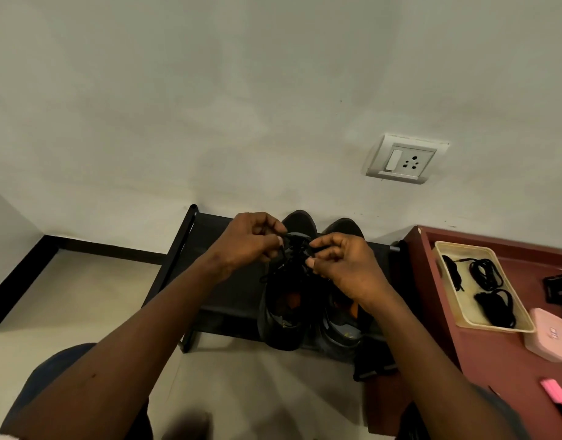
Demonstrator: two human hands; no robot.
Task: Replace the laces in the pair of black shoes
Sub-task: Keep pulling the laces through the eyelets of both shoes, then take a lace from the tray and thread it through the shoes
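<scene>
Two black shoes stand side by side on a low black rack (191,236), toes toward the wall: the left shoe (281,315) and the right shoe (343,328). Over the left shoe's eyelets, my left hand (244,246) pinches one end of the black lace (294,249). My right hand (340,265) pinches the other end from the right. My right hand covers part of the right shoe's front. Spare black laces (489,281) lie coiled in a cream tray (463,322) at the right.
The tray sits on a reddish-brown cabinet top (495,360), along with a pink box (551,339), a small black object (559,289) and a pink item (555,396). A wall socket (406,160) is above. Pale floor (83,293) spreads to the left.
</scene>
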